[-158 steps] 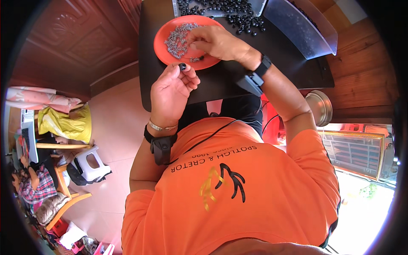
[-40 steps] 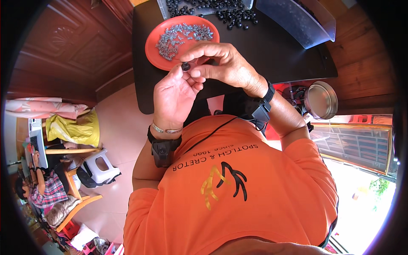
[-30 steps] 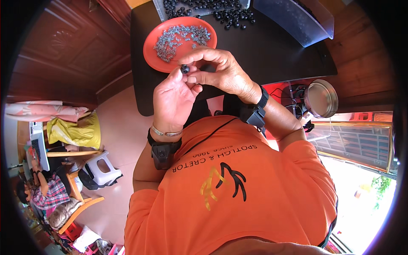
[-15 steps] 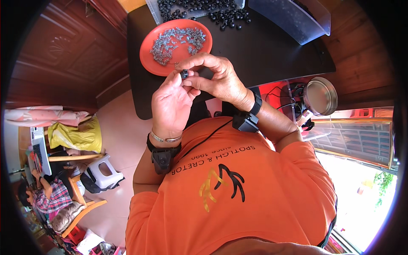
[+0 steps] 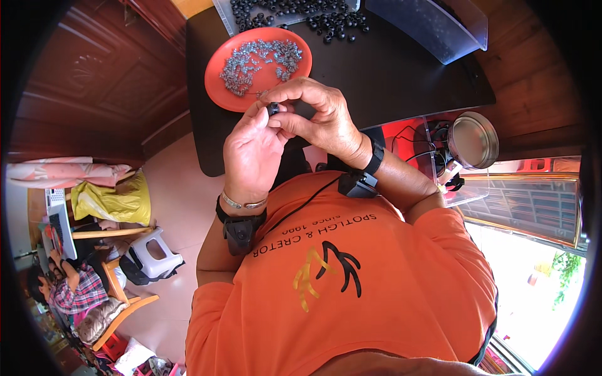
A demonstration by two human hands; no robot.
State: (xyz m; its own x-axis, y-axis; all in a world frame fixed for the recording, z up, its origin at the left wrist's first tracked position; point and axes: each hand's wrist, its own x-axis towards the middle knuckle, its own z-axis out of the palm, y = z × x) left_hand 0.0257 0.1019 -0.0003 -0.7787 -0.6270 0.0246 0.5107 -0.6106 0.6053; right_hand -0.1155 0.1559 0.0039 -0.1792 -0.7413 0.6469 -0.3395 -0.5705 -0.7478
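Observation:
A small round black part (image 5: 273,109) sits between the fingertips of both hands, just off the near rim of a red plate (image 5: 216,88). My left hand (image 5: 251,153), palm up, pinches it between thumb and fingers. From the other side, my right hand (image 5: 323,119) is curled over, its thumb and fingertips closed on the same part. Fingers cover much of it. On the plate lie many small silvery metal pieces (image 5: 285,56), too small to name for certain.
Beyond the plate, loose black parts (image 5: 335,28) lie on the dark table (image 5: 389,81) and in a clear tray (image 5: 224,15). A clear plastic bin (image 5: 439,31) stands at the far right. A round tin (image 5: 473,141) and cables are right of the table. Another person (image 5: 81,288) sits far left.
The black part has turned slightly between the fingertips. My right wrist has shifted a little toward me; both hands otherwise keep their place.

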